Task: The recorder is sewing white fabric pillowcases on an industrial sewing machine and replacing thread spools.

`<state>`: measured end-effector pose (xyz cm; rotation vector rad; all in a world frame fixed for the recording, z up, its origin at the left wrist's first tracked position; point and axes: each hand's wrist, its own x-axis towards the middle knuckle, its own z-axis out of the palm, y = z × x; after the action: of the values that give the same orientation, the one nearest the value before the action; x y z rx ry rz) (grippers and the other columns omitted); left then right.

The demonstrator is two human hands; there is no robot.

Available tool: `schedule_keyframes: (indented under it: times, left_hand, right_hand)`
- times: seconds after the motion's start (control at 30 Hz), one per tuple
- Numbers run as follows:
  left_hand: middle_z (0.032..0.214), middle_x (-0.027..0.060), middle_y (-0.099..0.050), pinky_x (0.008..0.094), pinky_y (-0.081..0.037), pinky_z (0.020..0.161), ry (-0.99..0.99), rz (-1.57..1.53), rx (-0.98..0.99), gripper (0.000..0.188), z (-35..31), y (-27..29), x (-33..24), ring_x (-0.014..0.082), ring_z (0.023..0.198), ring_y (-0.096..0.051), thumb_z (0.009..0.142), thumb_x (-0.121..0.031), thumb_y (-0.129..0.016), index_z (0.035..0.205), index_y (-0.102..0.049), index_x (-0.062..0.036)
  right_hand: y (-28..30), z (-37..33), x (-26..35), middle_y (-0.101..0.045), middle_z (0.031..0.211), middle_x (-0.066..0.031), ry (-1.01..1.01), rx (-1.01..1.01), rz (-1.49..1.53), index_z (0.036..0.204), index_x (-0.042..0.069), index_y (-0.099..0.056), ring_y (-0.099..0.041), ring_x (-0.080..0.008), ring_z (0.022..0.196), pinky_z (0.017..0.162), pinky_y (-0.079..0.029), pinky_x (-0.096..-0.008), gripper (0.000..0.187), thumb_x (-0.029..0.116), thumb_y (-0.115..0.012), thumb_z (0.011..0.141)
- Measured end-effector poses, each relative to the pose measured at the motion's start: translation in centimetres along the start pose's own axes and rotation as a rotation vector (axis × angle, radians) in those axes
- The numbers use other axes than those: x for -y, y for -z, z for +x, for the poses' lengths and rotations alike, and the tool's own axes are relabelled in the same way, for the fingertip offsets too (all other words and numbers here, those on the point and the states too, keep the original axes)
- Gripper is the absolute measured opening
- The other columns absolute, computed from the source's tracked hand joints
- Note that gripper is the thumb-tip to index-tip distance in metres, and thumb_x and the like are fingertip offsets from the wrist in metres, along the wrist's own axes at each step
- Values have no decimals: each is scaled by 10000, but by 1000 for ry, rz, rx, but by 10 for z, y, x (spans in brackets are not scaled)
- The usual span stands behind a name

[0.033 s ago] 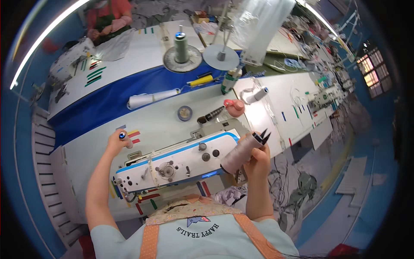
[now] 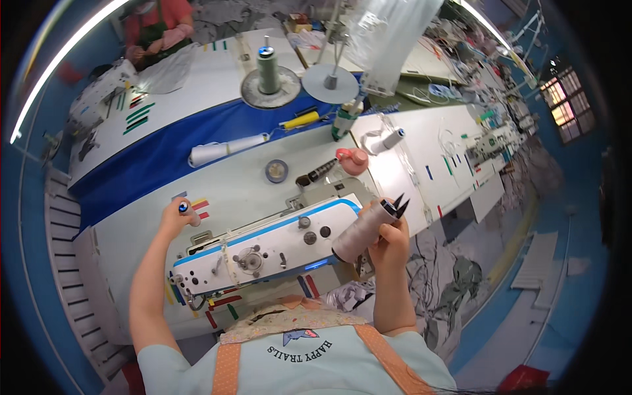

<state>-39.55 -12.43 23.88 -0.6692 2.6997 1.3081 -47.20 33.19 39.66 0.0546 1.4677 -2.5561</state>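
My left hand [image 2: 172, 219] is closed round a small, pale thread spool [image 2: 191, 216] with a blue end, over the table left of the sewing machine. In my right hand [image 2: 391, 245], beyond the machine's right end, is a large grey cone of thread [image 2: 359, 232], tilted. Black pointed thread snips [image 2: 399, 205] stick out of the same hand beside the cone's tip. Between my hands lies the white sewing machine [image 2: 230, 270] with a blue stripe along its top. Red and yellow strips [image 2: 200, 205] rest next to my left hand.
Behind the machine are a roll of tape [image 2: 276, 171], a dark-handled brush [image 2: 317, 172], a pink container [image 2: 353, 160] and a white cone [image 2: 227, 150]. A green cone [image 2: 268, 71] stands on a round holder. Another person [image 2: 158, 31] is at the far left. Grey cloth [image 2: 447, 289] is heaped at right.
The whole view has shifted slightly, with the scene a little further left. Both hands keep their holds on the spool, the cone and the snips.
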Motion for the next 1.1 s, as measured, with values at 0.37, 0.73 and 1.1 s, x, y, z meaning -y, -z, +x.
schedule_keyframes:
  times: [0.37, 0.73, 1.1]
  left_hand:
    - [1237, 151, -520, 401, -491, 952, 118, -816, 236, 389, 0, -7, -45, 283, 1124, -548, 790, 34, -614, 1131, -457, -71]
    - [1249, 139, -515, 404, -478, 960, 52, -825, 241, 406, -4, -2, -56, 271, 1134, -535, 778, 13, -639, 1132, -467, -88]
    - [980, 95, -629, 302, -482, 783, -143, 29, 191, 350, 31, -44, -53, 189, 924, -613, 726, -9, -683, 1042, -542, -64]
  right_hand:
    - [25, 3, -4, -591, 857, -124, -19, -42, 50, 1100, -51, -504, -479, -92, 492, 406, -379, -198, 445, 116, -535, 689]
    - [27, 2, -9, -589, 879, -140, -30, -60, 67, 1110, -60, -499, -457, -73, 485, 426, -365, -188, 528, 232, -640, 694]
    - [41, -6, -2, -567, 892, -133, -15, 8, 147, 1140, -36, -497, -460, -95, 476, 414, -404, -222, 522, 272, -612, 734]
